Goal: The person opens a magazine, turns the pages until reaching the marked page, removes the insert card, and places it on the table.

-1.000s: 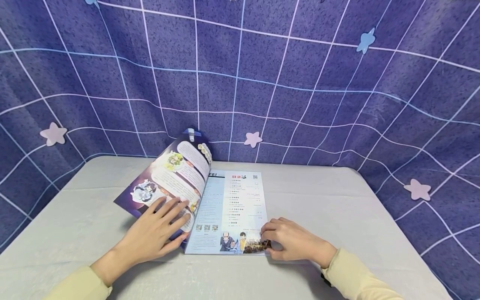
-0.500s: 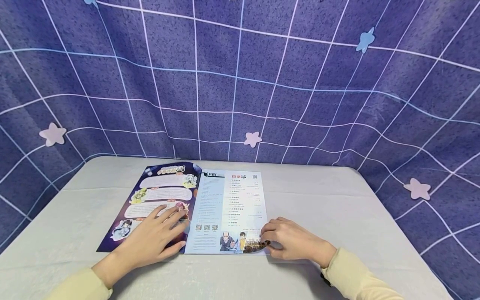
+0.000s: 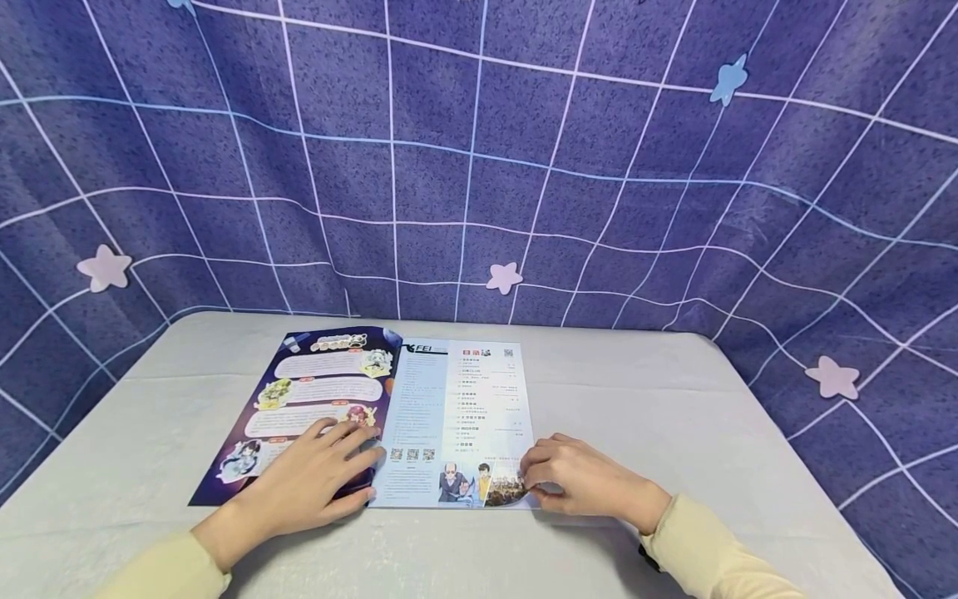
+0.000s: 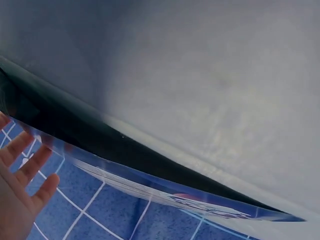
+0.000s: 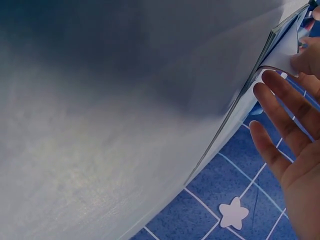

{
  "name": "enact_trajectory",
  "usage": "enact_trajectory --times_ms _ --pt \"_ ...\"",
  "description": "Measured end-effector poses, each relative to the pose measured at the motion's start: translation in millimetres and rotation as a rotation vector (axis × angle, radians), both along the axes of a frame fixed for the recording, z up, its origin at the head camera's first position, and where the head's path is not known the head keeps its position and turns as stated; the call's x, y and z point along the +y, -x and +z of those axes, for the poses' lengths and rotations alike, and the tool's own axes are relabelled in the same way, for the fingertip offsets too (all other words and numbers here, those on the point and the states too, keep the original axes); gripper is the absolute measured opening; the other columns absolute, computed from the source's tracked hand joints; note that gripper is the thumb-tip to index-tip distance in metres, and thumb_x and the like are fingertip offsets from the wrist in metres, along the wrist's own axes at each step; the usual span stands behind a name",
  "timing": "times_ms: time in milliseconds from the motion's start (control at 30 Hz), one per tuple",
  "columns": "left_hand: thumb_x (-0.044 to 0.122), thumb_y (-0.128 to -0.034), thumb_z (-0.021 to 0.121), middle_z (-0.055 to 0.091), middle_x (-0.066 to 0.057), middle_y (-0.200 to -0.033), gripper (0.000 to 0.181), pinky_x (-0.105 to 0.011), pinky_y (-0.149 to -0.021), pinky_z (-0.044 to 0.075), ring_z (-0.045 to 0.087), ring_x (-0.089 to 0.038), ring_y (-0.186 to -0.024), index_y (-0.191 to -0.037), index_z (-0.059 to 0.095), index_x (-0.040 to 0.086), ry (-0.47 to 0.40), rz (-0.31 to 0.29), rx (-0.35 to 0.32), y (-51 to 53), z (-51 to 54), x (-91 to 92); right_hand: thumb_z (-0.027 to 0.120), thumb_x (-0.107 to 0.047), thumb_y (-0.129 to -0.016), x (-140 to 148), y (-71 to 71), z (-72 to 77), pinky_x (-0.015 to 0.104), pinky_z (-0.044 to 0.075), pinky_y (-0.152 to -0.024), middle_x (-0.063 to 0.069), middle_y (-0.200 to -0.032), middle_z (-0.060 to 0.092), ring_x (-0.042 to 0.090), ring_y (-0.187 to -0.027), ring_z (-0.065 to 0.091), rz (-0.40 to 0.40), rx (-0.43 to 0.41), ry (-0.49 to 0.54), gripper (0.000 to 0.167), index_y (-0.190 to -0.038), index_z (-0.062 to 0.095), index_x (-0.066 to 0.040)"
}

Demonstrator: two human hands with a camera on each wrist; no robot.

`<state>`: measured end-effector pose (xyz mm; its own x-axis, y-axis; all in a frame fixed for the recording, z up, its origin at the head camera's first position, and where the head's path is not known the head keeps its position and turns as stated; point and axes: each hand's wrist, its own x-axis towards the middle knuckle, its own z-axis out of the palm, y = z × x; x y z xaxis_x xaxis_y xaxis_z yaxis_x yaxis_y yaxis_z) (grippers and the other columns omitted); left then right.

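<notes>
Magazine [image 3: 419, 408] lies open on pale table [image 3: 651, 391]. At left, dark page [image 3: 329, 366]; left hand [image 3: 310, 478], fingers extended, grasping nothing, rests on its lower part, near the spine. At right, pale page [image 3: 486, 416]; right hand [image 3: 580, 478] pinches its lower right corner, which curls up.

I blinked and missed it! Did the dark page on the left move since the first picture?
Yes, down and leftward. In the head view, the dark page reached above the table's far edge; now it sits below.
</notes>
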<state>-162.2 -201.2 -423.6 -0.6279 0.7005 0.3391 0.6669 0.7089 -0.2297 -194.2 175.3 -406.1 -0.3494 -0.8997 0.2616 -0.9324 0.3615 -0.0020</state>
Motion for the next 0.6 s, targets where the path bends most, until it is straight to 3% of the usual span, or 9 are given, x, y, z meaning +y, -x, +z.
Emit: enact_trajectory --times_ms 600 --pt "0.063 -0.0809 0.048 0.057 -0.004 -0.121 0.056 -0.050 -0.087 0.040 0.053 -0.028 -0.106 -0.122 0.056 0.025 0.007 0.039 -0.037 -1.5 1.0 8.2 0.071 -0.024 -0.074 -2.0 -1.4 0.7 0.022 0.046 -0.078 -0.010 -0.090 0.064 0.004 -0.082 0.055 -0.023 -0.044 0.017 0.007 -0.074 0.065 -0.022"
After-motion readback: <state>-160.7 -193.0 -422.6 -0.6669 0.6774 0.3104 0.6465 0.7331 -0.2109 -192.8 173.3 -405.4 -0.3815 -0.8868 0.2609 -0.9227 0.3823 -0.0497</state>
